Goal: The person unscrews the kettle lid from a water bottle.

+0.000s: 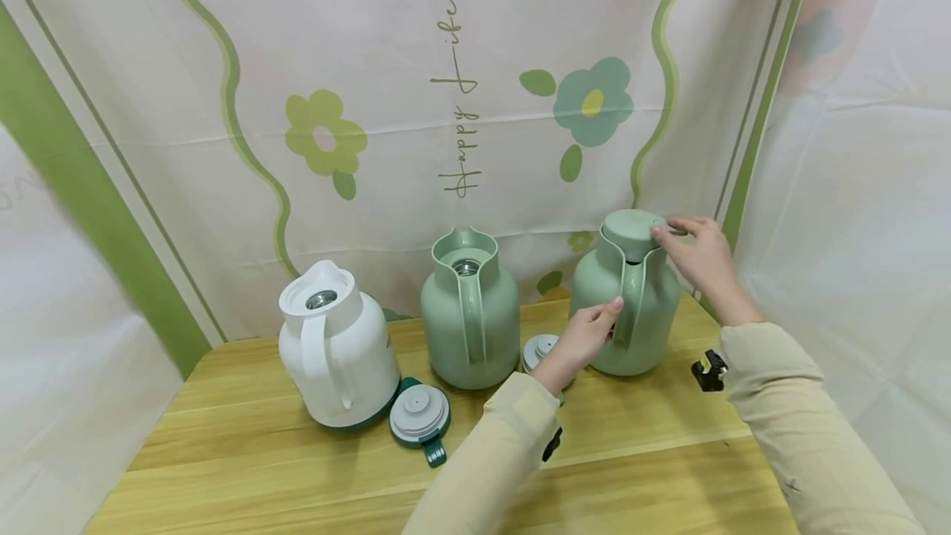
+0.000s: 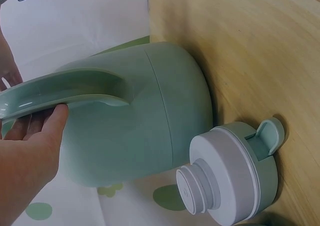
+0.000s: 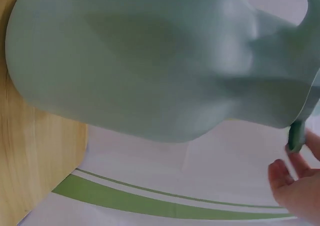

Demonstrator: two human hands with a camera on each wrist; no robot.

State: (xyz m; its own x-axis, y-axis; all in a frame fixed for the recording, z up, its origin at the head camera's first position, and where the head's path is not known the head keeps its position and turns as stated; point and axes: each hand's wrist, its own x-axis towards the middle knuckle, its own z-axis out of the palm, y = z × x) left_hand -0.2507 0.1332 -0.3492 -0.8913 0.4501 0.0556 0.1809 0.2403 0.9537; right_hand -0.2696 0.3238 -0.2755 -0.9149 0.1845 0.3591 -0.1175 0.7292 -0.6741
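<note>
At the right of the table stands a green thermos jug point(image 1: 627, 312) with a green lid point(image 1: 634, 225) at its mouth. My right hand point(image 1: 698, 258) holds the lid by its edge and tab, with the thumb near the top. The left wrist view shows my left hand point(image 2: 30, 171) gripping the jug's handle point(image 2: 75, 88), fingers tucked behind it. In the right wrist view, the lid's small green tab point(image 3: 296, 137) is at the fingertips of that hand. A gap shows under the lid on the handle side; whether it is seated elsewhere is hidden.
A second green jug point(image 1: 470, 320) stands uncovered in the middle, and a white jug point(image 1: 338, 362) uncovered at the left. A grey lid with a dark green tab point(image 1: 419, 415) lies before them. Another lid point(image 2: 235, 171) lies beside the right jug, partly behind my left wrist.
</note>
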